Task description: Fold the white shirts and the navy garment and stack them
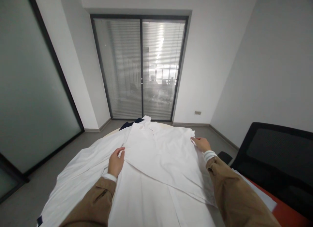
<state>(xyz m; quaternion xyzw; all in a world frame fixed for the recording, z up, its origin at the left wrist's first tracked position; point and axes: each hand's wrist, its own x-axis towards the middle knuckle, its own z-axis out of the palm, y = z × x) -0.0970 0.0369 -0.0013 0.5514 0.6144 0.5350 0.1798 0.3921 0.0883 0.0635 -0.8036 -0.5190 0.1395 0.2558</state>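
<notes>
A white shirt (146, 188) lies spread over a table, with one part, which looks like a sleeve, laid across its upper body toward the right. At the left side of that folded part, my left hand (115, 162) pinches the white cloth between thumb and fingers. My right hand (201, 144) is closed on the edge of the cloth at the upper right. Beneath the collar end at the far side, dark navy cloth (129, 124) shows. More white fabric (80, 168) spreads out to the left, with creases; whether it belongs to the same shirt I cannot tell.
A pale table edge (111, 133) peeks out at the far left. To the right stands a black mesh chair (274, 158), near a red surface (290, 214) with white sheets on it. A glass door with blinds (117, 74) lies beyond, and a frosted panel (31, 83) at left.
</notes>
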